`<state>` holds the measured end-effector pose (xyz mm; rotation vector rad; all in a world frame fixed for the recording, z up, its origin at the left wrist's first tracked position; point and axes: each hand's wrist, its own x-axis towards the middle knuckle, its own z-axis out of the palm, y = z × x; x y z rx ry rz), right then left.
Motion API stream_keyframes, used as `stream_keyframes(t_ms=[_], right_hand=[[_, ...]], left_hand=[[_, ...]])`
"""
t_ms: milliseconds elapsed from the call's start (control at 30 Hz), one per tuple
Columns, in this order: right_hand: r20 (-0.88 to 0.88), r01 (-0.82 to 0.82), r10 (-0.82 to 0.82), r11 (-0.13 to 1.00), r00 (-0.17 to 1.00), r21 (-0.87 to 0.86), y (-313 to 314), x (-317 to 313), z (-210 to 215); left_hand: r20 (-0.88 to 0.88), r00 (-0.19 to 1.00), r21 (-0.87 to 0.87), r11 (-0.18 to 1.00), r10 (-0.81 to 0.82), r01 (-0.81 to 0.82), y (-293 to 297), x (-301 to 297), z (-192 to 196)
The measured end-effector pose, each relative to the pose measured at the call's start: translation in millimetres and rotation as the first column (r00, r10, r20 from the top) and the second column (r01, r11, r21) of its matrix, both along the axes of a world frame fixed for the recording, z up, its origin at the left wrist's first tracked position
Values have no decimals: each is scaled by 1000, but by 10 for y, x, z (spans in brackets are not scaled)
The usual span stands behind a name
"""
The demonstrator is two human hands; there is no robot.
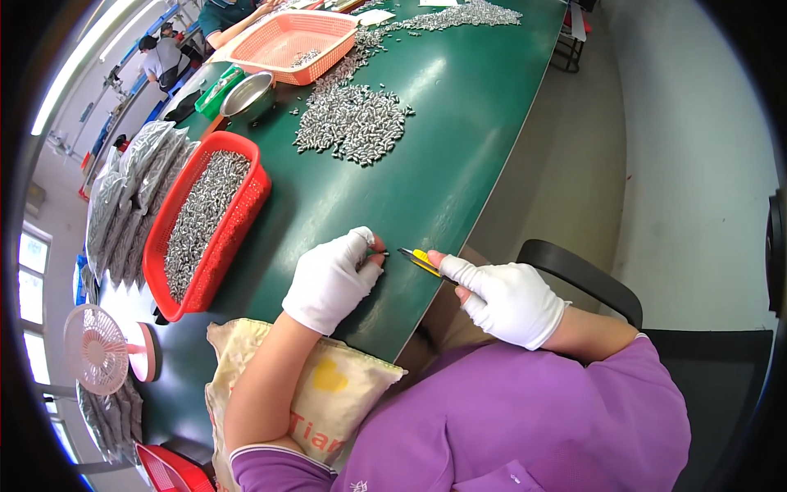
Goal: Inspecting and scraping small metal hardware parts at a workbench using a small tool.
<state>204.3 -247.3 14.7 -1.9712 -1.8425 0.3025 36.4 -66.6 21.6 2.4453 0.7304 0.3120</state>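
Note:
My left hand (pixel 332 279), in a white glove, rests on the green table (pixel 459 139) and pinches a small metal part (pixel 373 252) between its fingertips. My right hand (pixel 504 297), also gloved, holds a yellow utility knife (pixel 422 262) whose blade tip points at the small part, almost touching it. Both hands sit near the table's right edge. A loose pile of small metal parts (pixel 352 121) lies farther up the table.
A red basket (pixel 246 209) full of metal parts stands left of my hands. A cloth cushion (pixel 328 389) lies under my left forearm. Farther off are an orange basket (pixel 316 70), a metal bowl (pixel 246 94), bagged parts (pixel 131 197), a small fan (pixel 97 348) and other people.

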Motion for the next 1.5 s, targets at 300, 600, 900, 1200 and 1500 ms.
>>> stream_keyframes(t_ms=[300,600,900,1200,1500], right_hand=[[70,-2,-2,999,998,50,36,-102,12],[64,-9,7,999,998,31,73,-132,1],[2,-51,51,999,999,18,126,-70,36],[-57,-83,82,997,995,-5,181,-26,68],[-76,-148,138,980,987,-135,246,58,226]], left_hand=[[49,999,-8,1000,22,-21,-22,6,-32],[56,997,-56,997,61,-58,-25,26,-39],[60,996,-111,992,68,-61,-15,26,-27],[18,997,-129,989,73,-71,15,15,-53],[10,998,-181,981,66,-64,8,7,-36]])
